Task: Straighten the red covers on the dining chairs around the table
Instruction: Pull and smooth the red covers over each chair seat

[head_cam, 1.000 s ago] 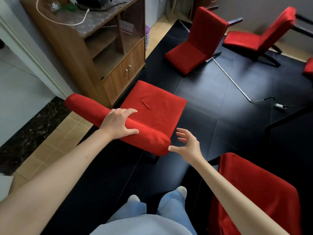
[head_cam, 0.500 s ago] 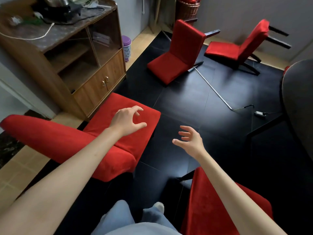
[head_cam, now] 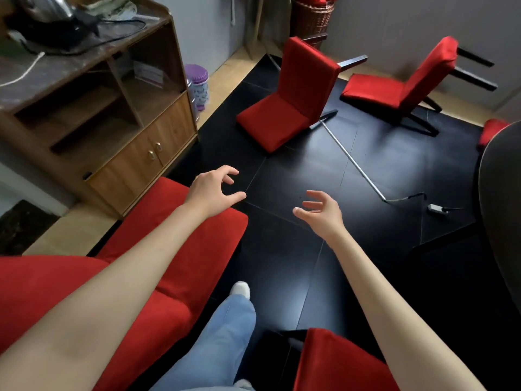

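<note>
Two covered chairs sit nearest us, one under our left arm (head_cam: 174,249) and one by our right elbow (head_cam: 338,362), covers looking smooth; two further chairs (head_cam: 298,97) (head_cam: 400,86) look yet to be done. Our left hand (head_cam: 214,190) and right hand (head_cam: 324,214) hang apart, fingers loosely spread, holding nothing.

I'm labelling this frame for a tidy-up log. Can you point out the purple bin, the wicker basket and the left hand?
purple bin (head_cam: 198,86), head view, on its patterned side.
wicker basket (head_cam: 311,19), head view, on its woven wall.
left hand (head_cam: 212,191), head view, on its back.
</note>
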`<action>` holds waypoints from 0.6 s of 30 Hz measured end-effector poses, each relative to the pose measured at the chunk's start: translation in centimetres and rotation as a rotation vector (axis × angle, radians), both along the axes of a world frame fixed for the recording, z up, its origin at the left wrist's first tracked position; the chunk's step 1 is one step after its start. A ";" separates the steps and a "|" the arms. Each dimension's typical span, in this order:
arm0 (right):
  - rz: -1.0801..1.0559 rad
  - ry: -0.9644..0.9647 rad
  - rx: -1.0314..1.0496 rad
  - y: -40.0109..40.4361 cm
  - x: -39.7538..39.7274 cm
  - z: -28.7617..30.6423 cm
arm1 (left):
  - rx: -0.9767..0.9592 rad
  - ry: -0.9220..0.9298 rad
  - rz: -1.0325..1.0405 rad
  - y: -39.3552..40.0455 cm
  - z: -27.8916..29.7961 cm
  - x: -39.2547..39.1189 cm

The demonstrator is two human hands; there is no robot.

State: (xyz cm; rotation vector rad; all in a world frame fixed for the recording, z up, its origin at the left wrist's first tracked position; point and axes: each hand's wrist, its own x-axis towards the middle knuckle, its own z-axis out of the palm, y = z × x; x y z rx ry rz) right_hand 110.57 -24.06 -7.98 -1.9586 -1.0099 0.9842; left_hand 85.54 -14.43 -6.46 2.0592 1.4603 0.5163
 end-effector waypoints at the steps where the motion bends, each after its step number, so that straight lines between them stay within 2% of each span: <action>1: -0.004 -0.004 0.003 1.8 0.8 0.3 | 0.001 -0.007 0.004 1.8 -0.1 0.8; 11: -0.035 -0.029 -0.042 16.9 9.0 1.6 | -0.021 -0.039 -0.020 18.1 -0.3 10.0; 18: -0.043 -0.032 -0.062 26.4 17.8 1.1 | -0.046 -0.036 -0.036 27.3 -1.3 18.4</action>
